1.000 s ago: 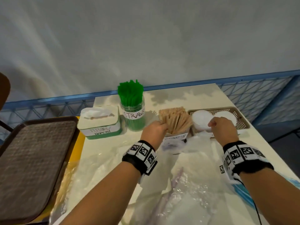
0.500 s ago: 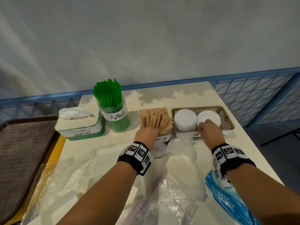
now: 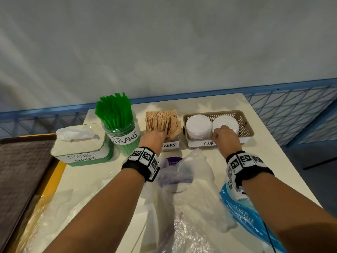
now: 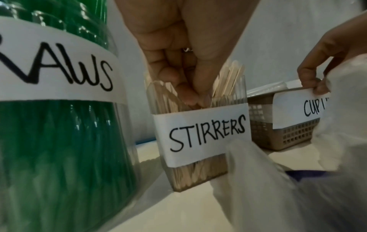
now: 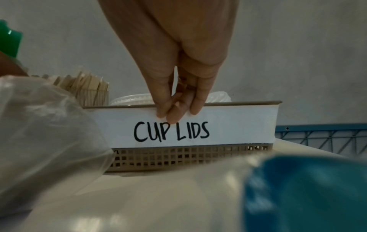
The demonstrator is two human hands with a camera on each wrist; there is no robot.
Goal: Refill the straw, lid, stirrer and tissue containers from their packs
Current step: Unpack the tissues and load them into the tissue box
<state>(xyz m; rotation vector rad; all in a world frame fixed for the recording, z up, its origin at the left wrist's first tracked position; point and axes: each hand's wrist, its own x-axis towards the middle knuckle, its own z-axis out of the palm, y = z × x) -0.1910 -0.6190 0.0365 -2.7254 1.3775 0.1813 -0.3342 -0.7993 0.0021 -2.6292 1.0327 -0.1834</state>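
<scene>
My left hand [image 3: 154, 138] pinches the stirrers [image 3: 161, 121] inside their holder [image 4: 198, 141], at three o'clock of the straw jar [image 3: 124, 137]. My right hand [image 3: 225, 138] pinches the lid basket [image 3: 245, 123] by its near rim.

Left hand [image 3: 153, 138] at the stirrer box [image 3: 170, 143], right hand [image 3: 225, 136] on the lid basket [image 3: 247, 125] front rim

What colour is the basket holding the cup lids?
Tan, a perforated plastic basket; it shows best in the head view.
</scene>
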